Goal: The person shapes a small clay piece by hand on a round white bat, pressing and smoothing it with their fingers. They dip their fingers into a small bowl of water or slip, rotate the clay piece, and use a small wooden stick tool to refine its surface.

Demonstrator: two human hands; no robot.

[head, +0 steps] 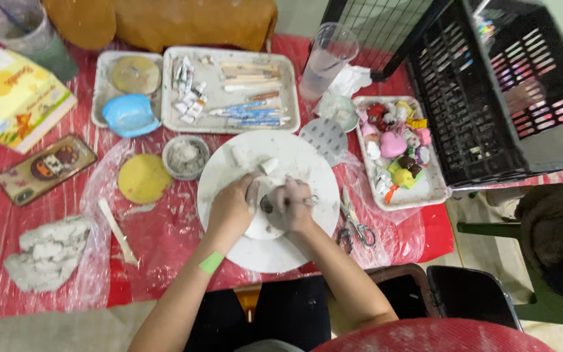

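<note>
A round white turntable board (pixel 301 166) lies on the red plastic-covered table in front of me. On it sits a pale clay piece (pixel 263 218) with loose clay lumps (pixel 263 164) further back. My left hand (pixel 232 208) presses against the clay piece's left side. My right hand (pixel 291 205), smeared with grey clay, is closed around a small dark tool or clay bit at the piece's right side. A green band (pixel 211 262) sits on my left forearm.
Scissors (pixel 354 225) lie right of the board. Behind it: a tray of tools and paint tubes (pixel 229 88), a blue bowl (pixel 128 114), a small clay bowl (pixel 186 156), a plastic cup (pixel 327 58). A trinket tray (pixel 399 153), black crate (pixel 490 85), clay lump (pixel 47 251), tissue box (pixel 14 98).
</note>
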